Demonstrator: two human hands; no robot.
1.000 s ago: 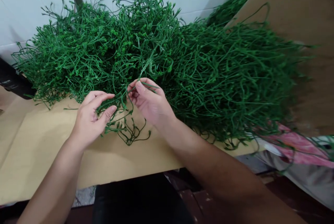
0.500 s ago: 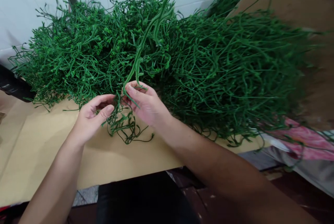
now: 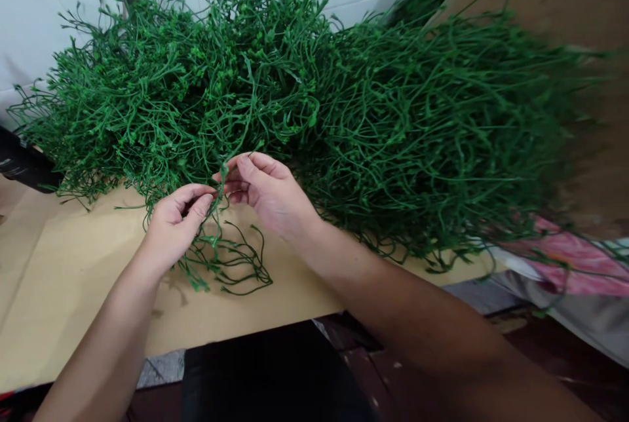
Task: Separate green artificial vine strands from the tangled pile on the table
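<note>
Left hand (image 3: pixel 179 222), one: thumb and forefinger, parted half a second earlier, had met in a pinch on my green stems (image 3: pixel 214 239), suggesting a firmer gather. Right hand (image 3: pixel 268 192), one: fingertips against the stems, pinch indeterminable. Stems: hung over cardboard (image 3: pixel 98 291), before the heap (image 3: pixel 171 94).

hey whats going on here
A person is handling a small bunch of thin green stems with bare hands. The left hand pinches it between thumb and finger; the right hand is right beside it, fingers at the stems, its grip hard to make out. The bunch's lower ends hang over a tan surface, in front of a large green heap.
</note>
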